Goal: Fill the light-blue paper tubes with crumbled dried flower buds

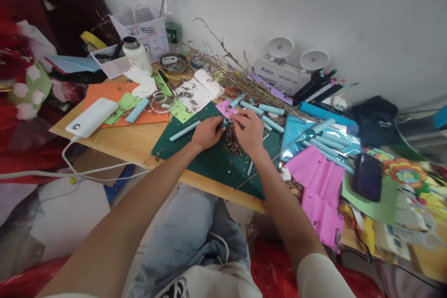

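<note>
My left hand (208, 133) is closed around a light-blue paper tube (226, 122), whose open end points up toward the other hand. My right hand (250, 131) is held in a pinch just beside that opening; whatever is between its fingertips is too small to make out. Below both hands, a heap of brown dried plant bits (233, 142) lies on a dark green cutting mat (209, 167). Another blue tube (185, 131) rests left of my left hand. Several more blue tubes (271, 109) lie beyond my right hand, near a pink paper piece (226, 108).
Dry twigs (240, 74) stretch along the wall before a white twin-lamp unit (279, 72). At left are a white power bank (91, 118) with its cable and an uncapped white bottle (136, 53). Pink crepe paper (316, 172) and a dark case (368, 177) lie at right.
</note>
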Tool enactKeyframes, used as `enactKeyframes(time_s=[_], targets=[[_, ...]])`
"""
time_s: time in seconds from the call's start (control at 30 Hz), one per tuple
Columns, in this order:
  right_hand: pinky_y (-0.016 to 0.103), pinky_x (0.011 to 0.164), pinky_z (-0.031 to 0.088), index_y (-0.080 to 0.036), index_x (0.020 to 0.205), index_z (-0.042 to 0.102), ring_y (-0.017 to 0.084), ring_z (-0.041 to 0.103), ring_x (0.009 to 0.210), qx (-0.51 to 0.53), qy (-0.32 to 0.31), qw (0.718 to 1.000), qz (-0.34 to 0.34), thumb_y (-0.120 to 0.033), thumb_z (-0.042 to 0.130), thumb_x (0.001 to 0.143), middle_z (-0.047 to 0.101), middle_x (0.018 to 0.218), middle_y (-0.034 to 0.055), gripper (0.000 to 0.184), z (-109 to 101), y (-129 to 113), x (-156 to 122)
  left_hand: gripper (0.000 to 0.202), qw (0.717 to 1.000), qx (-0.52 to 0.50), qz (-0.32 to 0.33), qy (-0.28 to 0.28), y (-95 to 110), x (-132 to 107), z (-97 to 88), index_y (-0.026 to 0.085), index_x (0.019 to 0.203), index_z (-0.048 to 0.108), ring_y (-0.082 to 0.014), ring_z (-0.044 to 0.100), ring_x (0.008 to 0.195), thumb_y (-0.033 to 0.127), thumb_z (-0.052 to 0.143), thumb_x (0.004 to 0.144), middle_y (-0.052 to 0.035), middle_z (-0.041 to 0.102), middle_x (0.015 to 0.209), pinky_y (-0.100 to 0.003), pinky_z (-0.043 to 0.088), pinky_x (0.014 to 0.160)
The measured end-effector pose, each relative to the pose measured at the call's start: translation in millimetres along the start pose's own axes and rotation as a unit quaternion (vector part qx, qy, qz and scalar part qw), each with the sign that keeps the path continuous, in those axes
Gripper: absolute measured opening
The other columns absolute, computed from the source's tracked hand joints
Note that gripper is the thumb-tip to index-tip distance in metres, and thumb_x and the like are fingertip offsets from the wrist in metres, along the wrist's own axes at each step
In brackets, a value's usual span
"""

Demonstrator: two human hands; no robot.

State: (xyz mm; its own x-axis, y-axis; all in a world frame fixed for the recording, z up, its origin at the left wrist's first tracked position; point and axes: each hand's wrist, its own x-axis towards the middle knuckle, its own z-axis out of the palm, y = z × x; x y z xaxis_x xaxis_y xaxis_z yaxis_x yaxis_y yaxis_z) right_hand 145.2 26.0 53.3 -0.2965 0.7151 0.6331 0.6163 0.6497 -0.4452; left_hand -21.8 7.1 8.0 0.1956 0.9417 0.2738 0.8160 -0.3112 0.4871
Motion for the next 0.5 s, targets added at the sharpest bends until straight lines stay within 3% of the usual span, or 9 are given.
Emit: enactKeyframes(time_s=[0.2,0.4,0.5], targets=[[0.035,0.085,0.052,-0.021,0.098,0.074,0.020,0.063,0.094,-0.020,-0.054,0.998,-0.032,-0.015,0.049,0.093,0.068,0.097,0.0092,0.027,6,1,-3,0.010,1.000,-0.004,0.006,0.000,-1,0,1.2,0.021,0.096,0.053,-0.0221,0.060,0.088,0.029,0.054,0.089,-0.0067,0.064,0.095,-0.032,0.042,0.070],[0.040,0.097,0.050,-0.024,0.121,0.063,0.023,0.063,0.105,-0.008,-0.102,0.994,0.022,-0.017,0.047,0.092,0.071,0.111,0.0077,0.034,-1,-5,-3,0.010,1.000,-0.004,0.004,0.002,0,0,0.0,0.021,0.096,0.054,-0.0222,0.060,0.088,0.028,0.054,0.089,-0.0064,0.065,0.094,-0.032,0.043,0.069],[0.040,0.095,0.051,-0.023,0.123,0.060,0.023,0.064,0.103,0.018,-0.083,0.995,0.052,-0.019,0.048,0.091,0.069,0.115,0.0082,0.034,-9,-7,-6,0.011,1.000,0.001,-0.010,-0.008,2,0,-1.6,0.021,0.097,0.055,-0.0224,0.061,0.089,0.029,0.053,0.090,-0.0069,0.065,0.096,-0.032,0.043,0.070]])
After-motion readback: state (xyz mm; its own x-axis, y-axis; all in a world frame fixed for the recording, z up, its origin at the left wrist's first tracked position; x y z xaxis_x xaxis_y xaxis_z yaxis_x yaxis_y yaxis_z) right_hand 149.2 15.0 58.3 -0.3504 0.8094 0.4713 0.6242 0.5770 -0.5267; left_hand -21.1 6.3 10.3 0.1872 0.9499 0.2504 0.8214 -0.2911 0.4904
